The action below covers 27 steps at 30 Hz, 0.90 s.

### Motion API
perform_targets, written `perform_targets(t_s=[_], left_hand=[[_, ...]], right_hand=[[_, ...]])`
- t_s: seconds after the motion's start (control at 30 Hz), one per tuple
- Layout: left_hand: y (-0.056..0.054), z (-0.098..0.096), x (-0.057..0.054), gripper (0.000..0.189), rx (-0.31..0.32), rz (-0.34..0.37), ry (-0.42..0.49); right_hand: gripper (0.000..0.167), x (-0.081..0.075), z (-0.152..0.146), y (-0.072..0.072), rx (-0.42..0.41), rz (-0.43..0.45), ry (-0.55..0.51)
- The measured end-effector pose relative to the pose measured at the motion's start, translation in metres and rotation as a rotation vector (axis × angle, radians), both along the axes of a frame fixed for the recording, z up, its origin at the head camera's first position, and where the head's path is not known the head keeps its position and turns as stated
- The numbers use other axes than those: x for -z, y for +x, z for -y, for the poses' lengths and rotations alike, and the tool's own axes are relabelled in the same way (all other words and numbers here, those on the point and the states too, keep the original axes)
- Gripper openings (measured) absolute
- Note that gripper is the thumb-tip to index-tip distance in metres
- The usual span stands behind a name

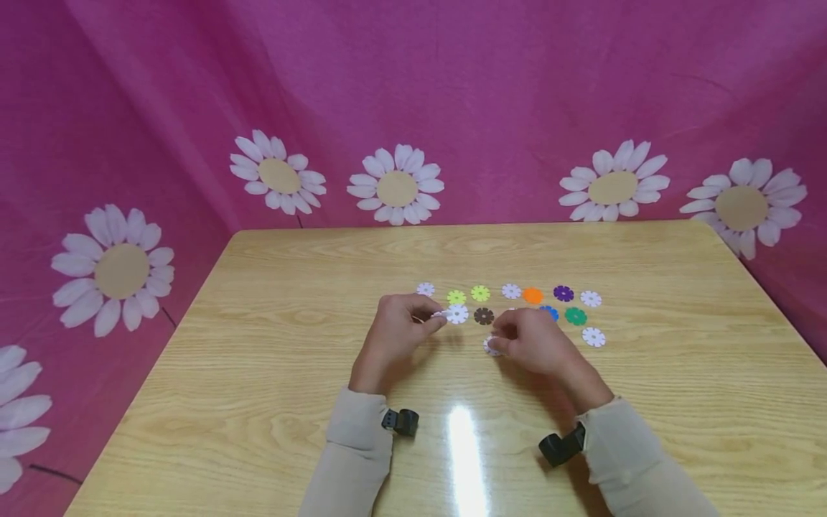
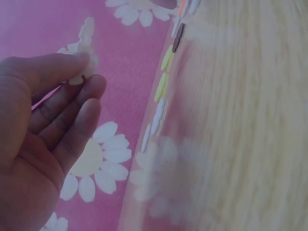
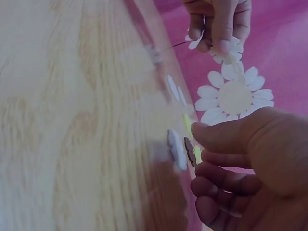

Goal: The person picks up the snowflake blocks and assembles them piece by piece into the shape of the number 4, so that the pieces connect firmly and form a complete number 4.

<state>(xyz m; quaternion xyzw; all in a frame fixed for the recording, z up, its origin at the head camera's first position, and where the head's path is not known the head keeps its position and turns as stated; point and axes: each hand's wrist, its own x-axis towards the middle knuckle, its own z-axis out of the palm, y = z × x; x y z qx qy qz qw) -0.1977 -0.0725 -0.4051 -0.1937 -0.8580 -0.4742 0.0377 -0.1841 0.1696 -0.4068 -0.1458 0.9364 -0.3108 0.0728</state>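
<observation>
My left hand (image 1: 403, 329) pinches a white notched disc (image 2: 77, 77) between thumb and fingers, above the table. A second white disc (image 1: 457, 314) is joined to it at an angle and juts out past the fingertips. To the right, my right hand (image 1: 531, 339) hovers low over the table with fingers loosely bent. Its thumb and fingertips (image 3: 199, 132) stand apart, with nothing visible between them. Just by those fingertips a white disc (image 1: 491, 347) lies on the table, partly covered by the hand in the head view. A brown disc (image 1: 484, 316) lies between the two hands.
Behind the hands, several notched discs lie flat on the wooden table (image 1: 258, 345): yellow-green (image 1: 480, 293), orange (image 1: 533, 295), purple (image 1: 563, 293), green (image 1: 576, 316), white (image 1: 594, 337), and a half-hidden blue one (image 1: 550, 313). A pink daisy-patterned curtain (image 1: 452, 86) borders the table.
</observation>
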Motion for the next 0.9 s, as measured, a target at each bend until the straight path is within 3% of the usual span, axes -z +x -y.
perform_targets(t_s=[0.33, 0.9], left_hand=[[0.0021, 0.0023, 0.0001, 0.004, 0.003, 0.010, -0.007], [0.0040, 0.0018, 0.0042, 0.004, -0.006, 0.046, -0.003]], right_hand=[[0.021, 0.0021, 0.0027, -0.0032, -0.018, 0.018, 0.120], [0.020, 0.0014, 0.0067, -0.0049, 0.031, 0.086, 0.154]])
